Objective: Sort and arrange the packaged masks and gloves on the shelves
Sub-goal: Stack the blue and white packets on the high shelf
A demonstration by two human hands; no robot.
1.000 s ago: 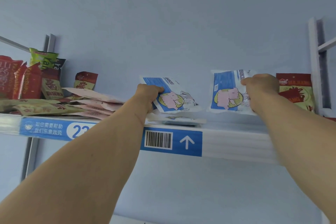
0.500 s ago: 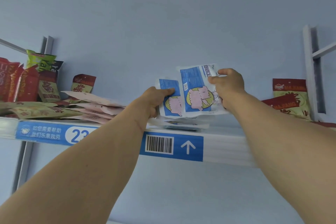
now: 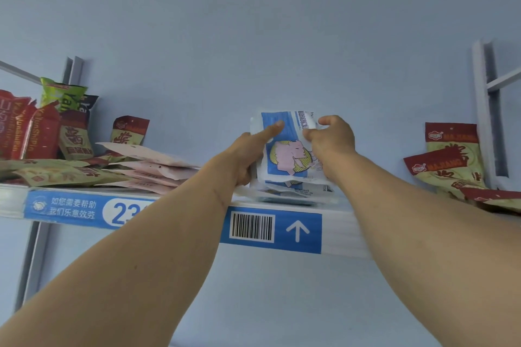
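Observation:
Two blue-and-white mask packs with a pink cartoon print stand stacked face to face, upright on the high white shelf. My left hand grips their left edge, its thumb lying across the blue front. My right hand pinches the top right corner of the front pack. More packs of the same kind lie flat under them. A loose pile of pink flat packets lies to the left.
Red and green snack bags crowd the shelf's left end. More red-and-green snack bags lean at the right by a white upright. A blue label strip with a barcode and arrow runs along the shelf edge.
My right hand carried its mask pack leftward and brought it against the pack in my left hand. Both packs now stand together upright at the shelf's middle.

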